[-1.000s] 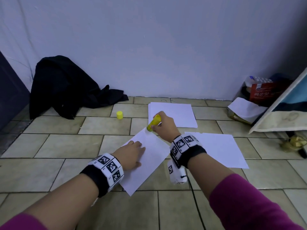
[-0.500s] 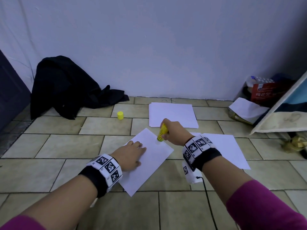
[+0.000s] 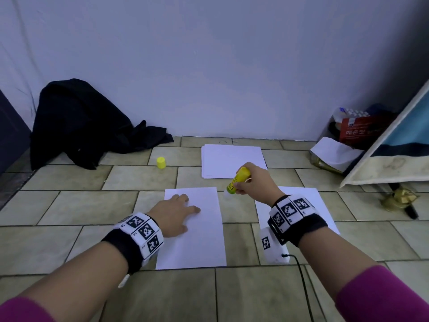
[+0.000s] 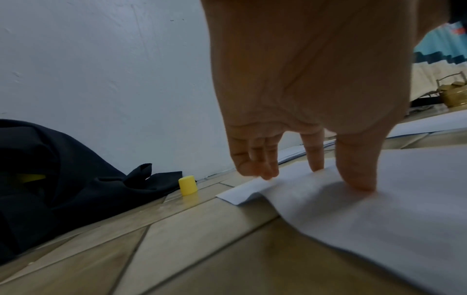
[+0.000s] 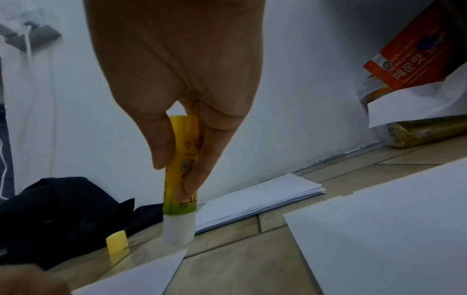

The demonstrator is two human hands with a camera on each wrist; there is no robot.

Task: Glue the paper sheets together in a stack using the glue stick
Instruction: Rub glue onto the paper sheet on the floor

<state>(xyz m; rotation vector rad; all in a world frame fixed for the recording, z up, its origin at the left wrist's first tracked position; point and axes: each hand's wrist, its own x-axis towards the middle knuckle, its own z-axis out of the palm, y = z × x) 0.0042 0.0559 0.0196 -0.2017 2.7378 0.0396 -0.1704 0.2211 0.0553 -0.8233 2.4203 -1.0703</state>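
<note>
A white paper sheet (image 3: 197, 228) lies straight on the tiled floor in front of me. My left hand (image 3: 174, 212) presses flat on its upper left part, fingers spread (image 4: 313, 159). My right hand (image 3: 253, 182) grips a yellow glue stick (image 3: 238, 180), tip down, just off the sheet's top right corner. In the right wrist view the glue stick's white tip (image 5: 178, 229) hangs just above the floor beyond that corner. A stack of white sheets (image 3: 233, 160) lies farther back, and another sheet (image 3: 301, 205) lies under my right wrist. The yellow cap (image 3: 160, 162) stands on the floor at back left.
Black clothing (image 3: 81, 122) is heaped against the wall at back left. At back right stand a red packet (image 3: 362, 129), crumpled paper (image 3: 334, 152) and a leaning board (image 3: 394, 154). A brass object (image 3: 398, 198) lies on the floor at right.
The sheet under my left hand has turned from slanted to straight. My right hand with the glue stick has moved right, off the sheet's top edge to beside its corner.
</note>
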